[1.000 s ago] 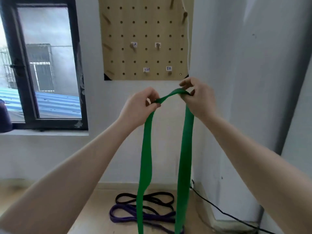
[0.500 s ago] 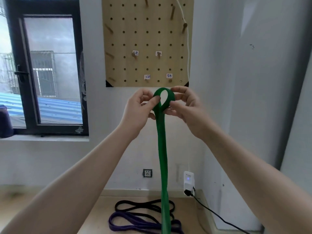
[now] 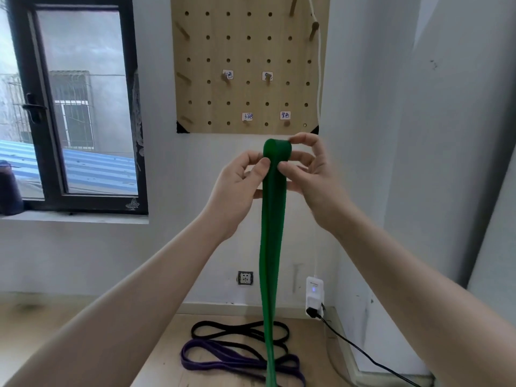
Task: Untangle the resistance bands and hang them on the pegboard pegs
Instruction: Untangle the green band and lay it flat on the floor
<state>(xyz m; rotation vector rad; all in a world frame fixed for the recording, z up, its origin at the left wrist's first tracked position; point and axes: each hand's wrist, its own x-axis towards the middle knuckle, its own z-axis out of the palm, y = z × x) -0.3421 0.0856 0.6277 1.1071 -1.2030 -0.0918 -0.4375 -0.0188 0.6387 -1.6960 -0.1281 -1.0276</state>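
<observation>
Green band [image 3: 272,219] now pulled flat into one doubled strip, loop top raised just under pegboard [image 3: 245,46]. Left hand [image 3: 240,180] and right hand [image 3: 310,169] both pinch its top fold. Looks untangled, ready for a peg. Black band [image 3: 240,331], purple band [image 3: 223,358] on floor. No containers.

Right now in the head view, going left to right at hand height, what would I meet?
Dark-framed window → left hand → green resistance band pinched by both hands → right hand → grey wall corner.
</observation>
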